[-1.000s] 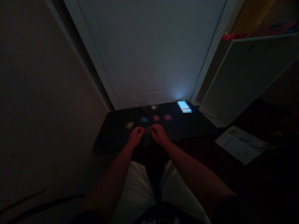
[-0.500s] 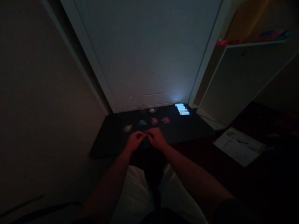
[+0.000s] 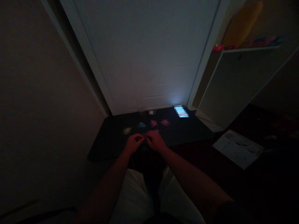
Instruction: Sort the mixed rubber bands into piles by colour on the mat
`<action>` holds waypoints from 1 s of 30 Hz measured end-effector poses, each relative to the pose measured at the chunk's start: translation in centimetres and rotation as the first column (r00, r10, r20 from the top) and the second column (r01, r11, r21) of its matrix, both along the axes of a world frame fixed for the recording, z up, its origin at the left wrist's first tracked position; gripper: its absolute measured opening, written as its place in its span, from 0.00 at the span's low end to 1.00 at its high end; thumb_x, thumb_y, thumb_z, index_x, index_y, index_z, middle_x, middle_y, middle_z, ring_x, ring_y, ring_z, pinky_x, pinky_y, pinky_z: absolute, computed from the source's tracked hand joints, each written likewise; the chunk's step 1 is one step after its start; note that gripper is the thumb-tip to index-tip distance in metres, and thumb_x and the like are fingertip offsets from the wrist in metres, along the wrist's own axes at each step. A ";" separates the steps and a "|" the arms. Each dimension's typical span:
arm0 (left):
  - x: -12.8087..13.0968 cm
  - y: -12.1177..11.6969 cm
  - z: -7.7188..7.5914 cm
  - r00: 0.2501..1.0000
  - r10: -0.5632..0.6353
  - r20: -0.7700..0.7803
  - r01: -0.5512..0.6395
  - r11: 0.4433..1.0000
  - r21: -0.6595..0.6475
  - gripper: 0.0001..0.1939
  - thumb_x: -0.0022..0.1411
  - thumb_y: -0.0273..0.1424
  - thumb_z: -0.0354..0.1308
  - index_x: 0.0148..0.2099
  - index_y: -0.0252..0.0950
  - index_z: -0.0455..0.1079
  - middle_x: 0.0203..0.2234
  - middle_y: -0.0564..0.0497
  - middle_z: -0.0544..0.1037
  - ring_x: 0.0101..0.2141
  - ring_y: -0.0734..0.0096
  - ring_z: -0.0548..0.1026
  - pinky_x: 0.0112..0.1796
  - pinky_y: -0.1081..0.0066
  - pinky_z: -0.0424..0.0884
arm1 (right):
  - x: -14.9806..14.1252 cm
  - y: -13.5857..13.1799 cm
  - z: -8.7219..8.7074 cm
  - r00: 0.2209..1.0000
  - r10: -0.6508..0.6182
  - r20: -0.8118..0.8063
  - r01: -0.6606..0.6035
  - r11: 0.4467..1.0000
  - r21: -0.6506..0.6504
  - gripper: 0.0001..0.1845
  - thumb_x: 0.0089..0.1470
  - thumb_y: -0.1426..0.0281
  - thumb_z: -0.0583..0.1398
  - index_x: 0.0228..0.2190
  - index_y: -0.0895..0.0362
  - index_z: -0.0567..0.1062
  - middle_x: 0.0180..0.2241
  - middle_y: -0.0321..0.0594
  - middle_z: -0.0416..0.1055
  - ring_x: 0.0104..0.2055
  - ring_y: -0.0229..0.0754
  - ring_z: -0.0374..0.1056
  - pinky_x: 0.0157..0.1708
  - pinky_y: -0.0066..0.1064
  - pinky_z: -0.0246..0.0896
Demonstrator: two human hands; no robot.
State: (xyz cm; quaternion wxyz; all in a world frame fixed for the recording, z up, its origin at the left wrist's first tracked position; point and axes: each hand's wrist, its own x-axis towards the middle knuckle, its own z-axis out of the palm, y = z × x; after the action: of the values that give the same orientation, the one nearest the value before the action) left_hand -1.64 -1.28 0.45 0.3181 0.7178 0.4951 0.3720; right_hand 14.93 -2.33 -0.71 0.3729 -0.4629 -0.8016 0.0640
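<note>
The room is very dark. My left hand (image 3: 133, 143) and my right hand (image 3: 156, 141) meet over the near edge of a black mat (image 3: 109, 137), fingers curled and pinched together. Between them is a faint pink bit, too dim to name. Just beyond lie small piles of thin coloured pieces: a pale yellow pile (image 3: 126, 130), a blue pile (image 3: 141, 125), a pink pile (image 3: 153, 123) and a magenta pile (image 3: 165, 122).
A lit phone (image 3: 181, 111) lies at the mat's far right corner. Two small clear dishes (image 3: 151, 112) stand at the foot of the white door (image 3: 149, 53). A white shelf unit (image 3: 235, 81) is on the right, with papers (image 3: 238, 147) on the dark floor.
My two hands have drawn closer together over the mat's near edge. The view has tipped slightly, so everything sits a little lower in the picture.
</note>
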 end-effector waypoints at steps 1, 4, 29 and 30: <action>0.0 0.0 0.0 1.000 0.008 -0.011 -0.008 1.000 0.002 0.11 0.49 0.38 0.58 0.32 0.35 0.72 0.25 0.51 0.76 0.26 0.72 0.71 0.29 0.73 0.66 | 0.0 -0.1 0.1 1.000 -0.001 0.000 0.001 1.000 0.004 0.05 0.52 0.73 0.54 0.30 0.56 0.69 0.30 0.40 0.66 0.36 0.41 0.60 0.38 0.32 0.52; 0.0 0.1 -0.2 1.000 0.013 -0.020 -0.013 1.000 0.009 0.13 0.52 0.39 0.56 0.33 0.35 0.71 0.26 0.51 0.76 0.27 0.72 0.71 0.30 0.72 0.66 | 0.0 -0.2 0.2 1.000 -0.016 -0.004 0.016 1.000 0.009 0.05 0.52 0.74 0.53 0.30 0.56 0.69 0.30 0.40 0.66 0.36 0.41 0.59 0.38 0.32 0.52; 0.4 0.2 -0.4 0.996 0.004 -0.090 -0.003 1.000 0.009 0.10 0.54 0.37 0.53 0.32 0.35 0.69 0.26 0.52 0.74 0.28 0.73 0.69 0.31 0.72 0.65 | 0.2 -0.3 0.5 1.000 -0.022 0.000 0.022 1.000 -0.012 0.05 0.53 0.74 0.53 0.30 0.56 0.69 0.31 0.41 0.65 0.36 0.42 0.59 0.37 0.33 0.52; 0.4 0.2 -0.4 0.996 0.005 -0.089 -0.004 1.000 0.009 0.10 0.55 0.37 0.53 0.33 0.35 0.69 0.27 0.52 0.73 0.28 0.73 0.69 0.31 0.72 0.65 | 0.2 -0.3 0.5 0.999 -0.031 -0.011 0.031 0.999 -0.010 0.05 0.53 0.74 0.53 0.29 0.56 0.69 0.30 0.41 0.65 0.35 0.42 0.59 0.37 0.33 0.52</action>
State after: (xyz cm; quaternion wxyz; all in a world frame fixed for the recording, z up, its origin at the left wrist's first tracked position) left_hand -1.26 -1.09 0.09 0.2919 0.7340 0.5086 0.3425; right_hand 15.09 -2.63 -0.19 0.3759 -0.4768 -0.7920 0.0646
